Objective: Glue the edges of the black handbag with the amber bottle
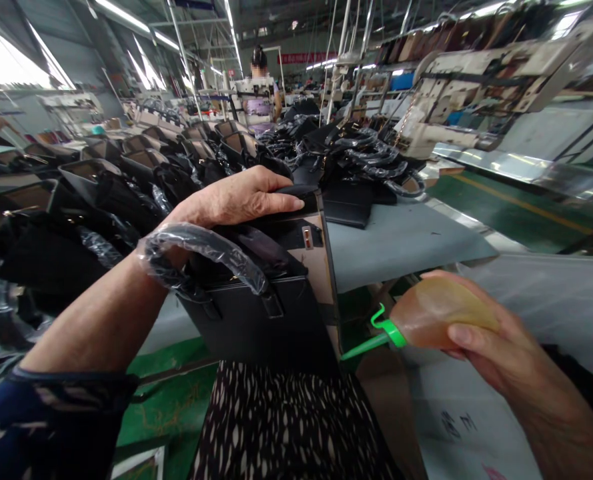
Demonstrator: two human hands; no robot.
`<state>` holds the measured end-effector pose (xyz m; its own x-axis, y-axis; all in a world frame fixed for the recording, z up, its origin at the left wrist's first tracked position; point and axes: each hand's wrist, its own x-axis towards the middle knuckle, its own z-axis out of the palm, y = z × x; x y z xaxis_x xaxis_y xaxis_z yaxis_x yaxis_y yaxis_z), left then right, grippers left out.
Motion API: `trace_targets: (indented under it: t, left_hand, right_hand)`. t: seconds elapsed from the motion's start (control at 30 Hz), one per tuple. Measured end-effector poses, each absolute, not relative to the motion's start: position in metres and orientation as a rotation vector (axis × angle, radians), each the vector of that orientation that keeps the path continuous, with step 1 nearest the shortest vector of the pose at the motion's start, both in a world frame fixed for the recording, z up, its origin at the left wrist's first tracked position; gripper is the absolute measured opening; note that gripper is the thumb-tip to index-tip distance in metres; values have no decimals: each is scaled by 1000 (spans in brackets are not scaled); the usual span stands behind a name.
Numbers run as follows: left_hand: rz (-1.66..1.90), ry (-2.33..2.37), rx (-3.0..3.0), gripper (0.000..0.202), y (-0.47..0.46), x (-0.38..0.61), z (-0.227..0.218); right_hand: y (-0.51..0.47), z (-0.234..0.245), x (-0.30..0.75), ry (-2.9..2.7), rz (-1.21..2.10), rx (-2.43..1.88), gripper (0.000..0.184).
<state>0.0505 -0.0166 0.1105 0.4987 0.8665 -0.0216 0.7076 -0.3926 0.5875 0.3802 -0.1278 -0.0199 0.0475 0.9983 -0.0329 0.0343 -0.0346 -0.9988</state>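
The left forearm (103, 320) slants forward and inward, left hand (241, 197) palm down, thumb (279, 203) apart from the fingers (271, 178); the right forearm (566, 407) slants inward, right hand (499, 340) curled in a grip near the worktop's (406, 240) near right corner

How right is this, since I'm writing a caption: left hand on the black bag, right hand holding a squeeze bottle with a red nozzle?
The nozzle is green, not red, as the head view shows. The rest stands: left hand on the black bag, right hand holding the squeeze bottle.
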Motion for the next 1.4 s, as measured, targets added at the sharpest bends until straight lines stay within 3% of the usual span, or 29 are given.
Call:
trace_targets:
  t: [0.13, 0.33, 0.57, 0.77, 1.13, 1.4]
  left_hand:
    - [439, 1351, 2410, 36, -21, 59, 143]
    - [440, 1495, 2927, 24, -36, 79, 171]
    - [168, 1731, 3343, 26, -46, 81, 134]
    - [305, 1742, 3409, 21, -64, 74, 106]
    - [470, 1613, 3421, 12, -83, 70, 93]
    - [609, 1560, 3440, 33, -88, 69, 87]
  right_hand:
    - [-119, -26, 381, -561, 1347, -1203, 70]
    - [-104, -33, 375, -502, 1365, -1054, 59]
    - [-90, -38, 354, -566, 1414, -950, 45]
    - [-71, -46, 347, -655, 1437, -933, 38]
    - [-49, -44, 334, -789, 1254, -968, 52]
    - [-47, -46, 329, -876, 1158, -1048, 59]
